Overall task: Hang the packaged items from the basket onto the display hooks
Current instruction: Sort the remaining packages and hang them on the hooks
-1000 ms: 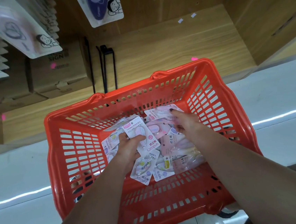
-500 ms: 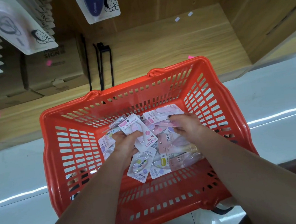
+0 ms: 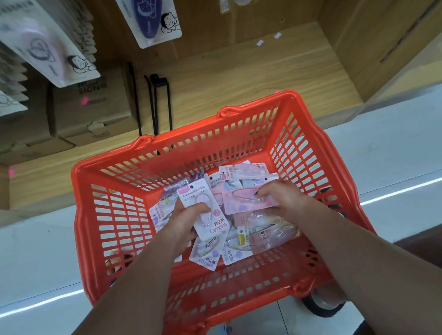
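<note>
Head view shows the left hand (image 3: pixel 184 223) holding a white pack (image 3: pixel 205 212) and the right hand (image 3: pixel 280 199) pinching a pink pack (image 3: pixel 245 200) inside the red basket (image 3: pixel 116 222); these look light, thin, slippery, best held by the card edges.

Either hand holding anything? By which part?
Left hand grips a white-and-lilac Campus blister pack at its left edge; right hand pinches a pink blister pack by its right end.
</note>
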`<move>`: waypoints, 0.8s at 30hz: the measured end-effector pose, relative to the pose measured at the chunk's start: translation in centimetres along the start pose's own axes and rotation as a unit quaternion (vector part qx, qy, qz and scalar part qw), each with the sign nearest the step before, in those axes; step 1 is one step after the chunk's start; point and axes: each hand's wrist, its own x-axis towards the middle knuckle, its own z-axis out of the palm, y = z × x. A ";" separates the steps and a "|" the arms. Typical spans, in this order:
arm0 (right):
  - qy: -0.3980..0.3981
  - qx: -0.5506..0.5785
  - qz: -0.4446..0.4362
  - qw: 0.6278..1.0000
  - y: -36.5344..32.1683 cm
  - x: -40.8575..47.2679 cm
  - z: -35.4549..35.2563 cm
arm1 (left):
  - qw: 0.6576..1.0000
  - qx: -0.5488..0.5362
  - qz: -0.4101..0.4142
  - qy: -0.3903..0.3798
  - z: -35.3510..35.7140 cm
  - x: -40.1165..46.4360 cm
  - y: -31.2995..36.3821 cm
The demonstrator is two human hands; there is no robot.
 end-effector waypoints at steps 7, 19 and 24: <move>-0.078 -0.047 -0.024 0.996 -0.4 -1.0 -0.2 | 0.999 -0.016 0.016 -0.022 -0.5 -0.1 0.2; -0.087 -0.161 -0.117 0.976 -0.4 -2.4 3.0 | 0.991 0.079 0.087 -0.070 -0.9 -1.2 0.3; -0.104 -0.120 -0.137 0.978 0.2 -2.6 3.8 | 0.985 0.080 0.141 -0.061 -0.8 -1.3 0.1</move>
